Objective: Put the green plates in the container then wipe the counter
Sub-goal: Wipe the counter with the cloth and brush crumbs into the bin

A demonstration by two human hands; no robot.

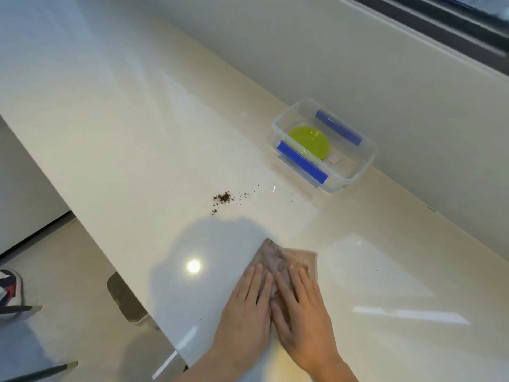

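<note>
A clear plastic container (358,172) with blue clips stands by the back wall, and a green plate (309,142) lies flat inside it. Near the front of the white counter (137,133), a stained beige cloth (278,257) lies spread out. My left hand (248,307) and my right hand (300,307) press flat on it side by side, fingers straight and pointing away from me. A small pile of dark brown crumbs (223,198) sits on the counter beyond the cloth, between it and the container.
A few stray specks dot the counter around the cloth. The counter's front edge runs diagonally at the left, with floor below it. A shoe (9,288) shows at the far left. A wall and window frame rise behind the container.
</note>
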